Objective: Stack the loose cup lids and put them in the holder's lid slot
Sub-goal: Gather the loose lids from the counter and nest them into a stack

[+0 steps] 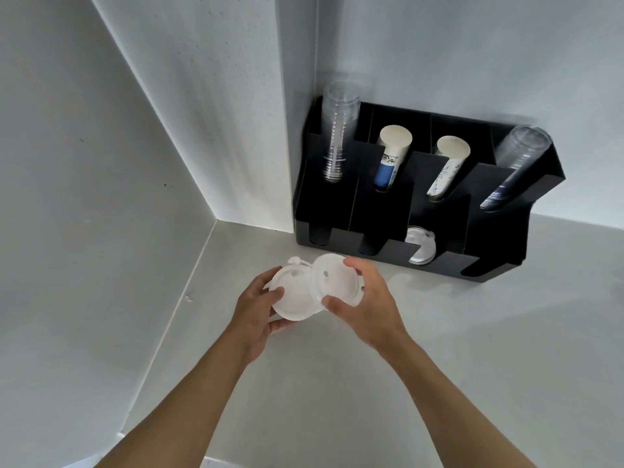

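Note:
Two white cup lids are held above the pale counter, in front of the black holder (374, 211). My left hand (258, 307) grips the left lid (295, 298) by its rim. My right hand (366, 300) grips the right lid (337, 275), thumb at its near edge and fingers over the far edge. The two lids touch and overlap at their inner edges. Each lid shows a small sip hole. A few white lids (420, 246) stand on edge in the holder's third front slot.
The holder's back row carries two stacks of clear cups (337, 130) and two stacks of paper cups (391, 157). White walls (101, 163) close in the counter at the left and behind. A narrow column stands just left of the holder.

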